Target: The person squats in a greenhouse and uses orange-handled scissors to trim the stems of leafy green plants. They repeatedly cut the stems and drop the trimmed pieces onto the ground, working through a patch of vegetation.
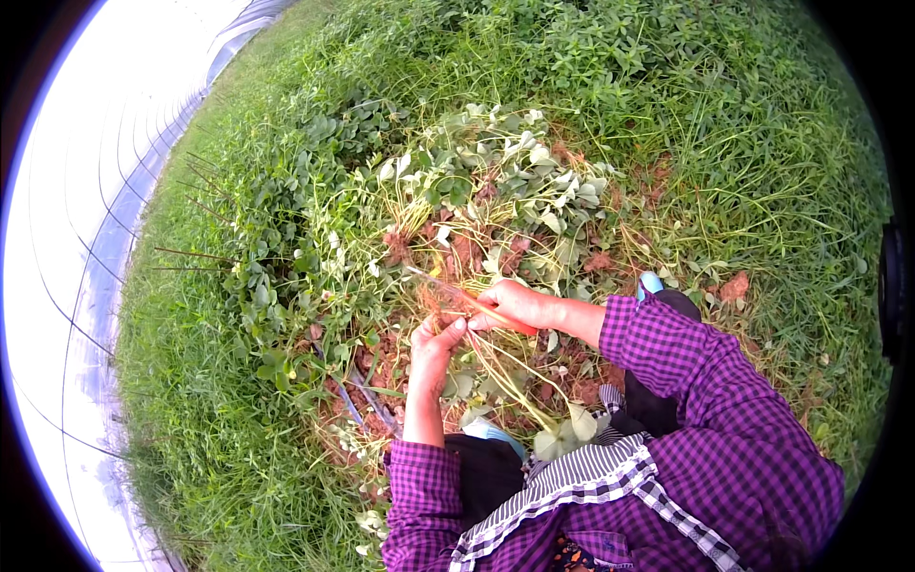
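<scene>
My left hand (432, 347) grips an uprooted leafy plant (525, 390) near its root end, thumb on top. It looks like a strawberry plant, its long pale stems running back toward my lap. Reddish, thread-like roots (432, 297) stick out beyond my left fingers. An orange-handled tool (516, 324) with a thin metal blade is in my right hand (511, 304), and the blade points away to the upper left, over the roots. Both hands almost meet at the base of the stems. My fingers partly hide the tool, so its exact kind is unclear.
Beyond my hands lies a heap of uprooted plants (507, 164) with soil on their roots. Reddish soil (586, 390) shows around my feet. A strip of plastic film or tubing (375, 404) lies at left. Tall grass (779, 214) surrounds the spot; a plastic-covered tunnel (78, 236) stands far left.
</scene>
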Demonstrator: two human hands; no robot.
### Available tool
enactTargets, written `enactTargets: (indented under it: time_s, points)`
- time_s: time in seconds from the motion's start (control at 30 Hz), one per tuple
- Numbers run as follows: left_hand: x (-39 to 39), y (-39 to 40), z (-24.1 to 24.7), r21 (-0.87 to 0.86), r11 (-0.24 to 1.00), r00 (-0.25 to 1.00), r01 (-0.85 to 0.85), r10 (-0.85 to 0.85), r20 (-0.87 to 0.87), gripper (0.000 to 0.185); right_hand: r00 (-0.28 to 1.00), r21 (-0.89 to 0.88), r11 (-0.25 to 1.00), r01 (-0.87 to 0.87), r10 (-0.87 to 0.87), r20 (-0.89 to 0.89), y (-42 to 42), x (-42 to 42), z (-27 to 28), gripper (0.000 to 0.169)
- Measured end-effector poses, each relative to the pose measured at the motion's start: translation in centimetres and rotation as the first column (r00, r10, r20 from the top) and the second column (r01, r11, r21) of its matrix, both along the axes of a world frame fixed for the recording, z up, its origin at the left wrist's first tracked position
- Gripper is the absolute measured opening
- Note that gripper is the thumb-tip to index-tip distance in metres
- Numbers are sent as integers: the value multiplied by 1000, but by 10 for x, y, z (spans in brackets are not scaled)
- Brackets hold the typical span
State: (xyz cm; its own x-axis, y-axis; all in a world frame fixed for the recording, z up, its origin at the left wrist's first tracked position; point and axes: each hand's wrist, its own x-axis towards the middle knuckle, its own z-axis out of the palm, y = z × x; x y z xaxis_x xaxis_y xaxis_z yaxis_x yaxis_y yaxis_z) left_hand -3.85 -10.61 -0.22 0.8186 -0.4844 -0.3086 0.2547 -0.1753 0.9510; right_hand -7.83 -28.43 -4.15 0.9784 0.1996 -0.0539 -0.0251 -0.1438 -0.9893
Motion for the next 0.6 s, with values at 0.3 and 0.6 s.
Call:
enactTargets:
  time_s: [0.3, 0.6]
  points:
    - [1, -5, -8, 4, 1000, 999, 17, -17, -27, 9, 1000, -26, 1000, -9, 9, -7, -2, -5, -7, 36]
    - [-6, -14, -5, -64, 998, 997, 24, -29, -73, 13, 999, 88, 996, -26, 29, -36, -9, -8, 3, 32]
